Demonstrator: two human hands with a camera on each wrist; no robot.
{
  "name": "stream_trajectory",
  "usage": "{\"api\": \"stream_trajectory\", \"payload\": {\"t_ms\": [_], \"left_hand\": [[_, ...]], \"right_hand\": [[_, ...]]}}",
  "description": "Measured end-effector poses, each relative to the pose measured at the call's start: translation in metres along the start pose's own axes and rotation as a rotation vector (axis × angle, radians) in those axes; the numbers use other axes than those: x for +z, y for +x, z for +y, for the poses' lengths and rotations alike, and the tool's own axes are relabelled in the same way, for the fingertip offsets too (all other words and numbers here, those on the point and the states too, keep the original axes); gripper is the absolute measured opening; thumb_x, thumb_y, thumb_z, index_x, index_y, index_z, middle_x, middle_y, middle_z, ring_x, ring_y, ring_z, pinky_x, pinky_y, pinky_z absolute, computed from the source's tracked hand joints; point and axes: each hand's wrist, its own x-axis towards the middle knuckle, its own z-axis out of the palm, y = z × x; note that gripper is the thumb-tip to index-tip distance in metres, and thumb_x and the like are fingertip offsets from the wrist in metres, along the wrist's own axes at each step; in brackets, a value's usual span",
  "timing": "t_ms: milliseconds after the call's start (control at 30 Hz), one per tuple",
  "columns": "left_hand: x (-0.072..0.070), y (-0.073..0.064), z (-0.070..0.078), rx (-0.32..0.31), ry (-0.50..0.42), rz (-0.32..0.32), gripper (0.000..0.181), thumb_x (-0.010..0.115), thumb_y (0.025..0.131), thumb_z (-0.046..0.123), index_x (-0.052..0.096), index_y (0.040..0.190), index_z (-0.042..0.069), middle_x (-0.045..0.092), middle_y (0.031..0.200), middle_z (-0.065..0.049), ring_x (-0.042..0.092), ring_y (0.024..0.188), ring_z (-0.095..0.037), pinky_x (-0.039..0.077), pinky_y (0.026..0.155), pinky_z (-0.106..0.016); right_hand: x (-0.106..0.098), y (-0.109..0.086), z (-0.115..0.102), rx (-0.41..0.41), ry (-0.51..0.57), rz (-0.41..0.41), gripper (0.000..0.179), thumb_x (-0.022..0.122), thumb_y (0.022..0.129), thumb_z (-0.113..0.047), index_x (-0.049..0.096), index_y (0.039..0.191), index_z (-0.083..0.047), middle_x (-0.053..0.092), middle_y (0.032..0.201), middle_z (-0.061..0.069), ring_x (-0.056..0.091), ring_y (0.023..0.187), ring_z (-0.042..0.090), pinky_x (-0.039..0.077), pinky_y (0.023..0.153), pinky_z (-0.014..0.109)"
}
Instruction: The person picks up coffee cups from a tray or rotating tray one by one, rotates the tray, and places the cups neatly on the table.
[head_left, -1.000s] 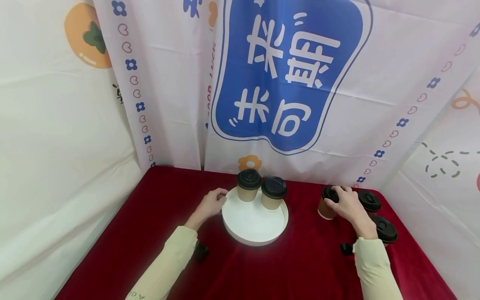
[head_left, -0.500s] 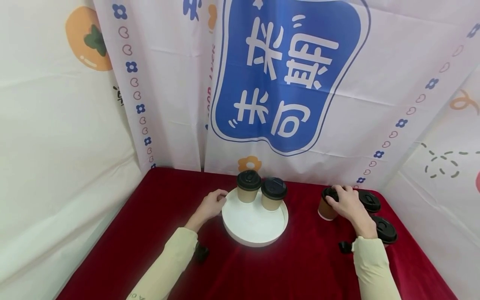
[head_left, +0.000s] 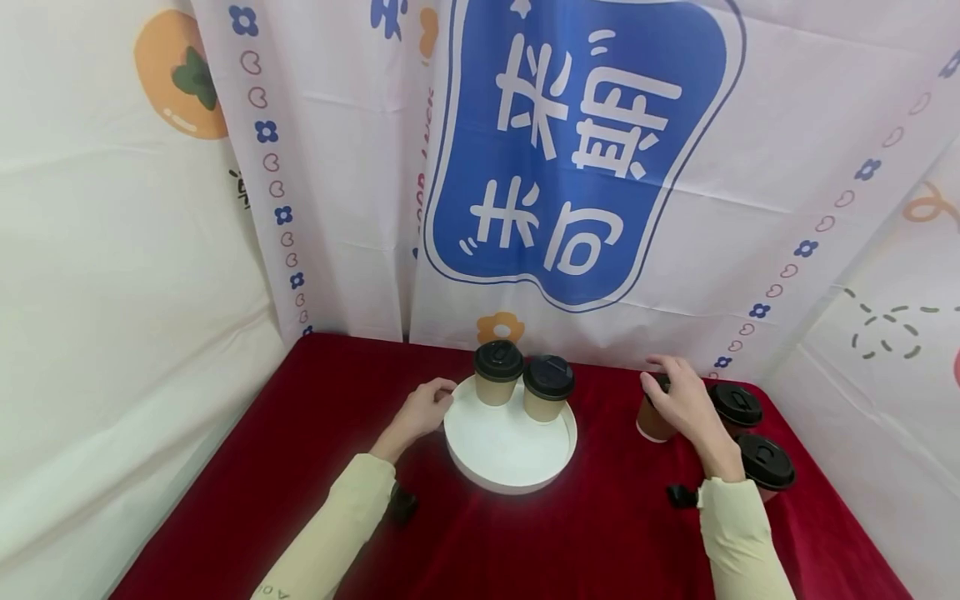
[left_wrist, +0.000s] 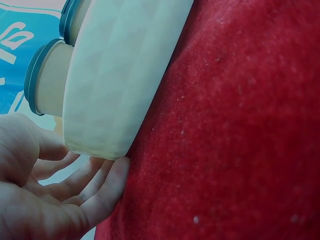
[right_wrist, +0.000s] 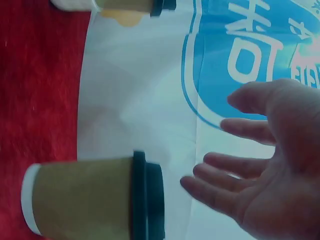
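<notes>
A round white tray (head_left: 511,457) with a low faceted wall stands in the middle of the table. Two beige paper coffee cups with black lids, the left cup (head_left: 493,390) and right cup (head_left: 542,406), sit at its far side. My left hand (head_left: 422,410) rests its fingertips against the tray's left wall, fingers loosely bent in the left wrist view. On the right, my right hand (head_left: 686,402) hovers over a brown coffee cup (head_left: 652,423). The right wrist view shows the fingers spread, apart from its black lid (right_wrist: 148,200). The hand partly hides this cup in the head view.
Right of my right hand stand two more lidded cups, a far cup (head_left: 737,403) and a near cup (head_left: 767,461). A dark red cloth (head_left: 592,542) covers the table. Printed white curtains (head_left: 352,275) hang close behind and at both sides.
My right hand has come up off the brown cup's lid and its fingers have spread apart. The cup stands where it was. My left hand and the tray have not moved.
</notes>
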Motion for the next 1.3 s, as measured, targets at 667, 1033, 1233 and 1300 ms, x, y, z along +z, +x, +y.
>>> {"api": "stream_trajectory", "payload": {"t_ms": [667,1033,1233,1300], "left_hand": [[0.000,-0.004,0.004,0.003,0.001,-0.001,0.032,0.053,0.101,0.021,0.058,0.131,0.012,0.066,0.119,-0.013,0.063,0.101,-0.025,0.056,0.088,-0.042],[0.000,-0.003,0.003,-0.001,0.001,-0.001,0.032,0.053,0.101,0.021,0.058,0.131,0.012,0.066,0.120,-0.013,0.063,0.103,-0.026,0.056,0.089,-0.043],[0.000,-0.001,0.002,0.015,0.006,0.001,0.032,0.053,0.100,0.020,0.058,0.131,0.011,0.066,0.119,-0.013,0.063,0.103,-0.025,0.056,0.089,-0.043],[0.000,-0.001,0.001,0.014,0.002,0.001,0.032,0.054,0.100,0.020,0.058,0.131,0.011,0.066,0.119,-0.013,0.063,0.102,-0.025,0.056,0.088,-0.042]], "right_hand": [[0.059,0.000,-0.024,0.130,0.356,-0.169,0.038,0.053,0.099,-0.022,0.050,0.135,-0.009,0.060,0.127,0.023,0.068,0.096,0.036,0.060,0.070,0.033],[0.084,-0.001,-0.023,0.225,0.448,-0.237,0.041,0.054,0.099,-0.025,0.049,0.138,-0.010,0.060,0.127,0.022,0.067,0.101,0.035,0.061,0.068,0.038],[0.094,-0.005,-0.024,0.275,0.511,-0.278,0.040,0.055,0.098,-0.023,0.050,0.135,-0.009,0.061,0.122,0.022,0.067,0.094,0.028,0.060,0.062,0.039],[0.097,-0.006,-0.024,0.285,0.528,-0.297,0.039,0.055,0.098,-0.022,0.050,0.135,-0.008,0.061,0.121,0.023,0.067,0.093,0.027,0.060,0.061,0.038]]}}
